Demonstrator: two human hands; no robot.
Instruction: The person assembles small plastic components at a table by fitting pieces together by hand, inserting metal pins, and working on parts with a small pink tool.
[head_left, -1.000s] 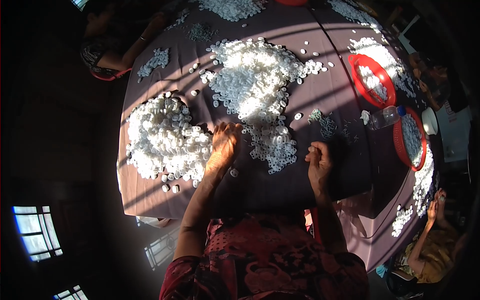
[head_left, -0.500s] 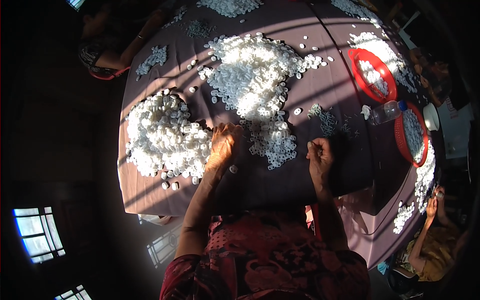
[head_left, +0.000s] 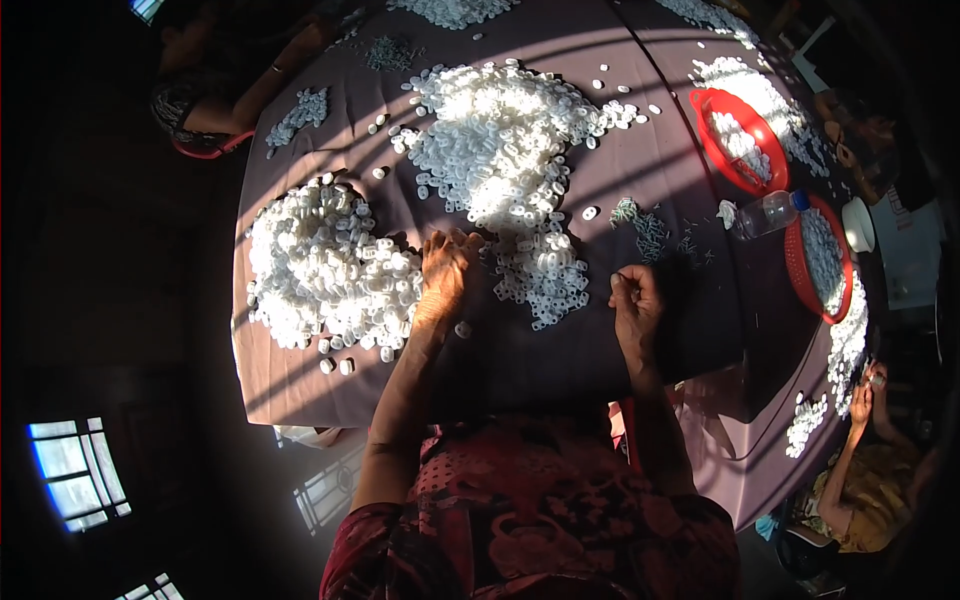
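Hard sunlight in bands, deep dark all round

Sun falls in bright stripes across my surface [head_left: 620, 200], glaring off the big heap of white pieces [head_left: 500, 140] until its middle burns out. Below that heap, my own shadow darkens the cloth, and my hands sit half-lit at its edge. Beyond the surface everything sinks to black, and the fisheye bends its rim; far corners are soft.

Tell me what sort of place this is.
Probably a small hand-assembly or sorting workroom. A cloth-covered table carries heaps of small white plastic pieces, red baskets hold more, and other people sit working around it.
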